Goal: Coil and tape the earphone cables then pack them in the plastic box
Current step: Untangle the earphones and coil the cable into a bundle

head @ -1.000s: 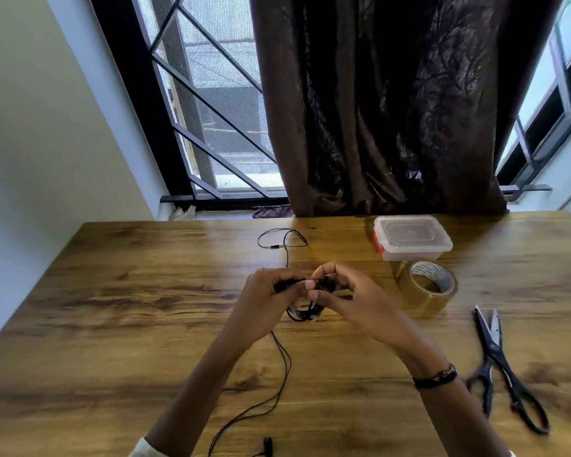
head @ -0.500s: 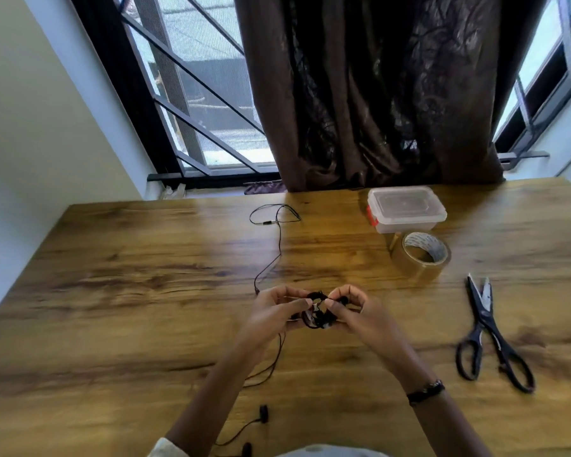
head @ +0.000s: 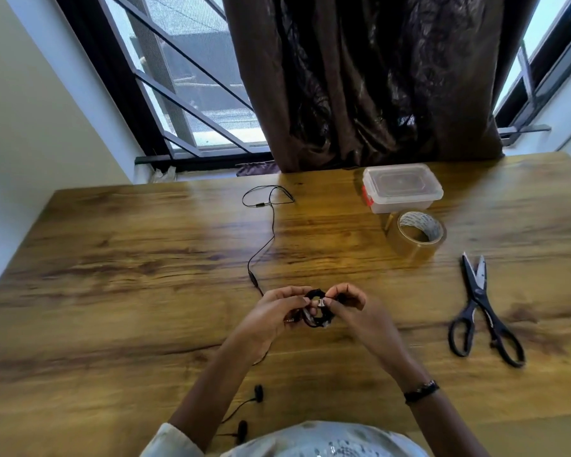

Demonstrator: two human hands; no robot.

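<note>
Hands together over the near middle of the table [head: 119,258], both pinching the coiled cable [head: 317,310]. My left hand [head: 271,319] and right hand [head: 356,313] have drawn closer to my body than a second ago, when they worked farther out, near the tape roll. Fingertips of both meet at the top of the coil; fingers curled round it, thumbs hidden or blurred.

Coil: a small black bundle of several loops held between the hands, above the wood. A pale metallic bit shows at its top where my fingertips meet; what it is, I cannot tell.

Second earphone cable [head: 272,225], black and thin, lies loose on the table. Its far end makes an open loop near the table's back edge; from there it runs toward me and passes under my left hand. More of it is stretched out in view than in the earlier frame. Two black earbuds [head: 258,393] rest on the table beside my left forearm.

Plastic box [head: 402,188], clear, lid on, red clip at its left end, stands at the back right. Tape roll [head: 416,237], brownish, sits just in front of it. Scissors [head: 482,308], black handles, blades slightly apart, lie to the right, well apart from my hands. Box, tape and scissors keep the same arrangement as before
</note>
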